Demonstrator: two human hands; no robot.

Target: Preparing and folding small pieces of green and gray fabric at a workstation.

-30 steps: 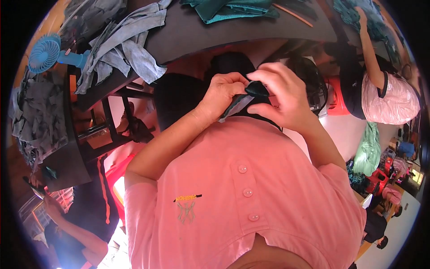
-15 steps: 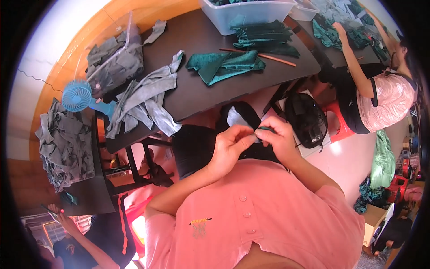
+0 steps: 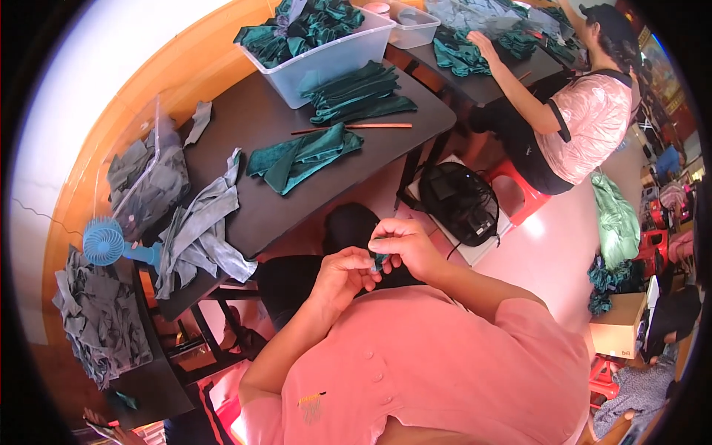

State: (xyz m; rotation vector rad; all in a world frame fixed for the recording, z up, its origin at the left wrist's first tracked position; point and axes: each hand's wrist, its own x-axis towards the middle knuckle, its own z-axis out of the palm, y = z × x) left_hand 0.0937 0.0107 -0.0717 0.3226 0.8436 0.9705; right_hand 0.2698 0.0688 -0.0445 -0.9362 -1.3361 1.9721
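Over my lap, both hands meet at a small piece of dark green fabric [image 3: 380, 259], mostly hidden by the fingers. My right hand [image 3: 404, 246] is closed, pinching it from above. My left hand [image 3: 340, 280] is closed too, its thumb and fingertips at the lower edge of the same piece. On the dark table [image 3: 256, 200] ahead lie a folded green velvet strip [image 3: 304, 157], a stack of green strips [image 3: 360, 93] and a loose heap of grey strips [image 3: 204, 230].
A clear plastic tub [image 3: 326, 63] of green fabric stands at the back. Grey cloth fills a bag [image 3: 152, 185] and a pile [image 3: 100, 311] at left, near a blue fan [image 3: 104, 241]. A wooden stick [image 3: 382, 126] lies by the stack. Right: a black backpack [image 3: 456, 200] and a seated co-worker [image 3: 586, 126].
My view has turned, so the table and co-worker sit further left. My hands stay together over the lap; the pale grey cloth seen beside them before no longer shows.
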